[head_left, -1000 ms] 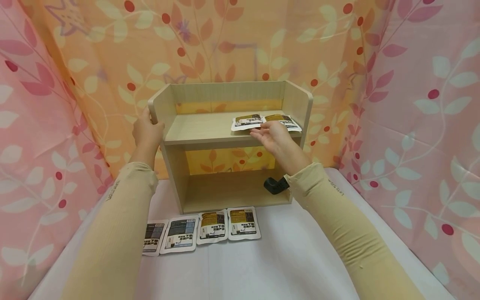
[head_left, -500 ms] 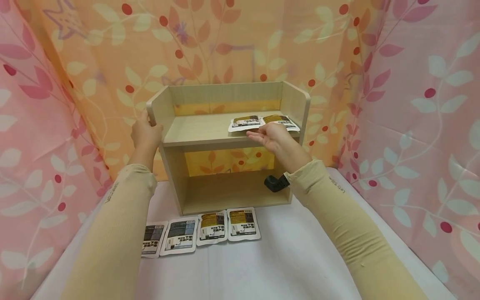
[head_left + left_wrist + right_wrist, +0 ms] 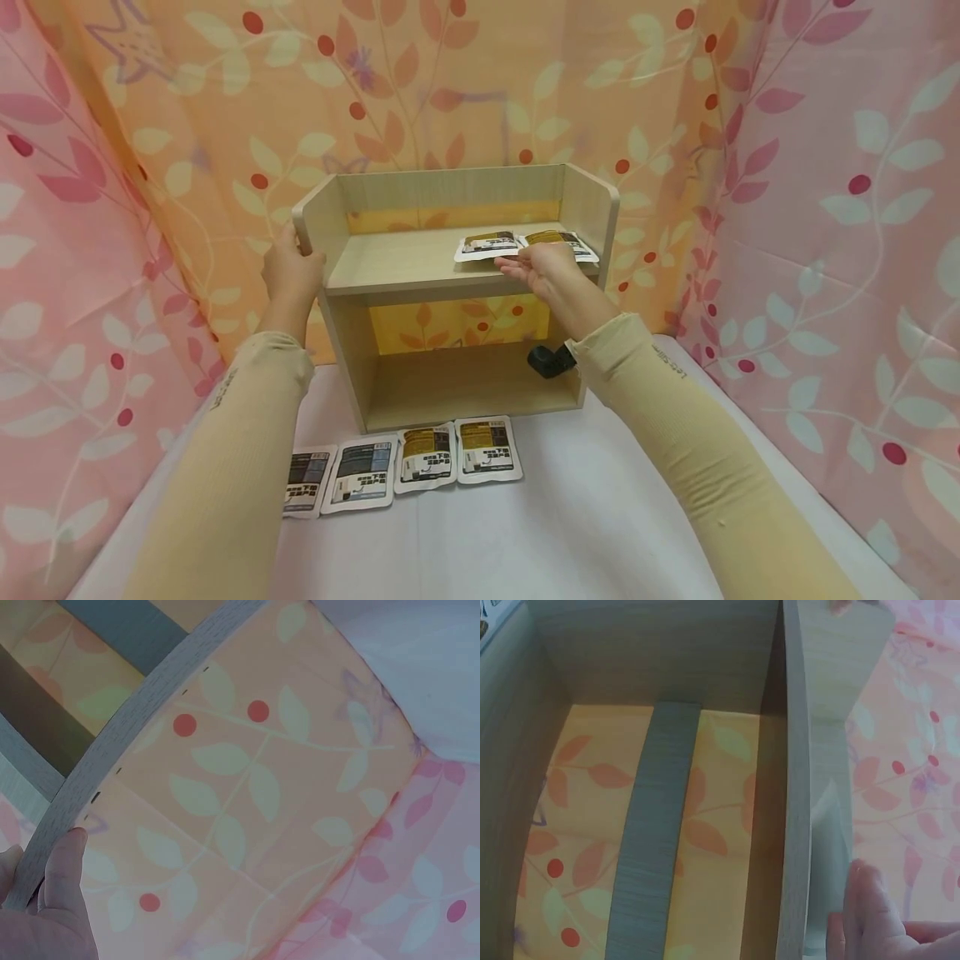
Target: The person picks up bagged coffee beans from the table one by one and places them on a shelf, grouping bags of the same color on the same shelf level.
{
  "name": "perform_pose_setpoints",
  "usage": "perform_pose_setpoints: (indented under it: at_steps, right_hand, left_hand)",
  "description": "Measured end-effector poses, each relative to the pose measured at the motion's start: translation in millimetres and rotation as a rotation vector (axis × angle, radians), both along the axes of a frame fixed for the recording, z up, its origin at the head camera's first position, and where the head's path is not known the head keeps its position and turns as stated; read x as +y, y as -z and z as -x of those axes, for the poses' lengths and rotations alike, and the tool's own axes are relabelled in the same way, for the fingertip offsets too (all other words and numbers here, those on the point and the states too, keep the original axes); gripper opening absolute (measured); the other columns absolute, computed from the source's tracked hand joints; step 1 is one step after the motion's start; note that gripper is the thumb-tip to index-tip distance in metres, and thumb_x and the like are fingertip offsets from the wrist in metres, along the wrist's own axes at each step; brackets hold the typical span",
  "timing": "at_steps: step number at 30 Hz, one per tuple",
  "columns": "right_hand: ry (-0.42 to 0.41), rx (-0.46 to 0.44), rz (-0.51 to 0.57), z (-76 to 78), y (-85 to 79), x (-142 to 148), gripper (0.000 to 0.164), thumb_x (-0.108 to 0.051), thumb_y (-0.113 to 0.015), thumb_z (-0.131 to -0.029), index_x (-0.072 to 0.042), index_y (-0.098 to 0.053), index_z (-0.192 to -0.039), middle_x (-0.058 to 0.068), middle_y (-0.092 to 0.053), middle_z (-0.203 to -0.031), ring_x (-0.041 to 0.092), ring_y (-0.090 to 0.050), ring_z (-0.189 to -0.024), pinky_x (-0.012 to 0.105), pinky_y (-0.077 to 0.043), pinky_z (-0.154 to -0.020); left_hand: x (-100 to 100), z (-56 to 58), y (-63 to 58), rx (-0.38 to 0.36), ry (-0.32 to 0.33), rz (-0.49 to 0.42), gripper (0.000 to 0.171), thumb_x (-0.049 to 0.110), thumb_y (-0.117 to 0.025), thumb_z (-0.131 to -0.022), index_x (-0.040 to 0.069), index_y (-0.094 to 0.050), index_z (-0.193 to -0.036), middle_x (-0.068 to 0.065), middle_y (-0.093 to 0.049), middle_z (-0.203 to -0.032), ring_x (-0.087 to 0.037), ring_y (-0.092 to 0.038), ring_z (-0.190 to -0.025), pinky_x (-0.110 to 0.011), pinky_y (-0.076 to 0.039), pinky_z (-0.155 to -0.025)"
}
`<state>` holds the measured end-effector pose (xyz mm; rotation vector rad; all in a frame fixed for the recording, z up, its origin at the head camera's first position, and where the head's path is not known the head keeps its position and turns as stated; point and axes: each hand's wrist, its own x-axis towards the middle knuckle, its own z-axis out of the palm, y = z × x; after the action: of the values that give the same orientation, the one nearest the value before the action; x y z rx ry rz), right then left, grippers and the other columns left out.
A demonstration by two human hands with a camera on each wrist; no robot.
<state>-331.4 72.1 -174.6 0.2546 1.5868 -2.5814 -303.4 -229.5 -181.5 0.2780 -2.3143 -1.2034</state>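
Observation:
A pale wooden two-tier shelf stands at the back of the table. My left hand grips the front edge of its left side panel, thumb and fingers on opposite faces. Two flat white-edged packets with brown-and-white labels lie side by side on the upper tier, at the right. At the near right corner of the left packet, my right hand pinches the edge, several fingers extended below it. This packet's front edge is slightly raised. The right packet is partly hidden behind that hand.
Several similar packets lie in a row before the shelf, including a blue-labelled packet and a brown-labelled packet. The leftmost packet is partly covered by the left sleeve. Floral curtains enclose the white table.
The view has shifted slightly. Both hands stay nearly in place, the left on the side panel and the right at the left packet's corner.

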Motion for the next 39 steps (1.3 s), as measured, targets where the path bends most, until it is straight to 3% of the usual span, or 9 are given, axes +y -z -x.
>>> perform_pose_setpoints:
  at_steps: [6, 14, 21, 23, 26, 30, 35, 39]
  right_hand:
    - [-0.008, 0.007, 0.029, -8.4, -3.2, 4, 0.081, 0.018, -0.030, -0.093, -0.020, 0.005, -0.156, 0.009, -0.003, -0.163, 0.034, -0.054, -0.123, 0.032, -0.049, -0.089]
    - [-0.076, 0.020, -0.085, -11.6, -9.8, 6, 0.083, 0.015, -0.030, -0.095, -0.025, 0.012, -0.155, 0.009, -0.001, -0.163, 0.035, -0.052, -0.124, 0.032, -0.049, -0.089]
    - [-0.109, 0.018, -0.326, -5.0, -18.3, 10, 0.070, 0.008, -0.033, -0.099, -0.011, 0.001, -0.156, 0.023, -0.040, -0.147, 0.033, -0.058, -0.117, 0.031, -0.051, -0.084]
    - [-0.110, 0.007, -0.390, -1.8, -20.3, 12, 0.067, 0.007, -0.035, -0.099, -0.008, -0.002, -0.156, 0.024, -0.050, -0.139, 0.030, -0.063, -0.109, 0.027, -0.053, -0.077]
    - [-0.109, 0.003, -0.457, 3.2, -21.4, 15, 0.063, 0.006, -0.040, -0.099, -0.002, -0.011, -0.154, 0.025, -0.056, -0.132, 0.024, -0.072, -0.084, 0.025, -0.055, -0.066]
    - [-0.078, 0.045, -0.525, 8.1, -20.4, 18, 0.061, 0.010, -0.049, -0.093, 0.005, -0.022, -0.148, 0.027, -0.052, -0.129, 0.017, -0.066, -0.052, 0.024, -0.055, -0.055]
    - [-0.060, 0.084, -0.612, 10.0, -18.7, 19, 0.044, 0.012, -0.056, -0.089, 0.012, -0.042, -0.131, 0.022, -0.057, -0.102, 0.015, -0.062, -0.045, 0.022, -0.052, -0.047]
    - [-0.060, 0.105, -0.645, 10.8, -16.3, 19, 0.038, 0.009, -0.057, -0.090, 0.015, -0.047, -0.126, 0.016, -0.058, -0.080, 0.015, -0.060, -0.043, 0.021, -0.050, -0.044]
  left_hand:
    - [1, 0.1, -1.0, 0.006, 0.000, -0.003, 0.057, 0.005, -0.046, -0.092, 0.013, -0.040, -0.147, -0.020, -0.051, -0.139, -0.038, -0.047, -0.127, -0.051, -0.037, -0.103]
    - [-1, -0.1, -1.9, 0.008, -0.003, 0.012, 0.052, 0.006, -0.047, -0.092, 0.009, -0.043, -0.144, -0.021, -0.051, -0.139, -0.039, -0.045, -0.128, -0.051, -0.035, -0.104]
    - [-2, -2.6, -0.9, 0.000, -0.003, 0.000, 0.052, 0.006, -0.047, -0.093, 0.010, -0.042, -0.144, -0.020, -0.050, -0.140, -0.039, -0.044, -0.130, -0.051, -0.035, -0.105]
    - [-2, -3.3, -1.3, 0.000, -0.005, 0.002, 0.051, 0.005, -0.047, -0.093, 0.010, -0.043, -0.144, -0.020, -0.050, -0.140, -0.039, -0.043, -0.130, -0.051, -0.034, -0.105]
    - [-2, -3.8, -1.8, 0.000, -0.007, 0.006, 0.049, 0.005, -0.048, -0.093, 0.008, -0.043, -0.141, -0.020, -0.050, -0.140, -0.039, -0.043, -0.130, -0.051, -0.033, -0.106]
    - [-3, -3.5, -1.4, -0.001, -0.009, 0.011, 0.048, 0.006, -0.048, -0.093, 0.008, -0.044, -0.141, -0.021, -0.051, -0.139, -0.040, -0.044, -0.130, -0.052, -0.034, -0.105]
    - [-3, -2.7, -0.6, -0.002, -0.008, 0.012, 0.051, 0.006, -0.047, -0.092, 0.010, -0.043, -0.143, -0.021, -0.051, -0.139, -0.039, -0.044, -0.130, -0.051, -0.034, -0.105]
    - [-3, -2.1, -0.2, -0.003, -0.008, 0.006, 0.052, 0.006, -0.048, -0.093, 0.010, -0.042, -0.144, -0.020, -0.050, -0.140, -0.038, -0.044, -0.130, -0.050, -0.034, -0.105]
